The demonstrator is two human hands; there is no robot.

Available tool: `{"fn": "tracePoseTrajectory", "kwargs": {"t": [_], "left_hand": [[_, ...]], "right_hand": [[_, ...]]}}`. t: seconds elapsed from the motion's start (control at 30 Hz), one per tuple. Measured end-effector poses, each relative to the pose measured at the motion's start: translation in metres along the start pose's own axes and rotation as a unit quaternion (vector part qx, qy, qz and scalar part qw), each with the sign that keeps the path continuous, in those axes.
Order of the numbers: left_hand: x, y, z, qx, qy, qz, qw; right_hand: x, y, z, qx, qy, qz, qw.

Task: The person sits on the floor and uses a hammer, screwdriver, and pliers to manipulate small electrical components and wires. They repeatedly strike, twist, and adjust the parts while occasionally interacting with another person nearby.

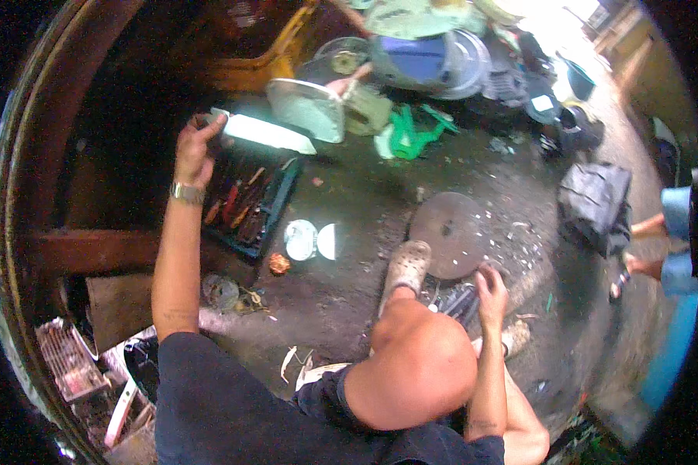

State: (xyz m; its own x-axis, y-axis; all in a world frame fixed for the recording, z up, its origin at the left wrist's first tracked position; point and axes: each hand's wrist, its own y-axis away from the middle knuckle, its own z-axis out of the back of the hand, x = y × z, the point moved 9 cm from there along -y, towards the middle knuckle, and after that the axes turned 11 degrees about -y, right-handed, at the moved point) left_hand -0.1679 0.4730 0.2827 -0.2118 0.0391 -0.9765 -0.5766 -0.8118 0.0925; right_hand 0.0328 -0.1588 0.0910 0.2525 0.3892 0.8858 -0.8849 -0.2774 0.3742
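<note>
Above a dark blue toolbox [274, 203] with red-handled and other tools, my left hand [198, 147] grips one end of a long, bright white lamp [265, 136]. The lamp looks lit and slants down to the right. Beside my bent knee, my right hand [490, 293] hangs low with its fingers drawn together. Whatever they may hold is too small to make out. Close to its left lie dark, elongated tools [459, 301] on the floor. A round, brown-grey disc [446, 232] with a hole lies just beyond, next to my shoe [409, 265].
White round pieces [301, 239] and a small orange-brown object [279, 264] lie on the floor. Fans and tubs [419, 66] crowd the far side, near a bright green item [412, 133]. A black bag [595, 203] lies right, before another person's legs [651, 248].
</note>
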Motion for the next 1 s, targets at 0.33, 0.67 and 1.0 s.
{"fn": "tracePoseTrajectory", "kwargs": {"t": [0.33, 0.67, 1.0], "left_hand": [[-0.012, 0.12, -0.247, 0.172, 0.157, 0.076, 0.969], [-0.027, 0.235, -0.396, 0.368, -0.432, -0.461, 0.683], [0.19, 0.251, -0.362, 0.54, -0.192, 0.216, 0.791]], "right_hand": [[0.207, 0.027, -0.037, 0.132, -0.231, 0.064, 0.962], [0.103, 0.004, 0.043, 0.037, 0.064, 0.159, 0.984], [-0.044, -0.072, 0.001, 0.01, 0.091, 0.056, 0.994]]}}
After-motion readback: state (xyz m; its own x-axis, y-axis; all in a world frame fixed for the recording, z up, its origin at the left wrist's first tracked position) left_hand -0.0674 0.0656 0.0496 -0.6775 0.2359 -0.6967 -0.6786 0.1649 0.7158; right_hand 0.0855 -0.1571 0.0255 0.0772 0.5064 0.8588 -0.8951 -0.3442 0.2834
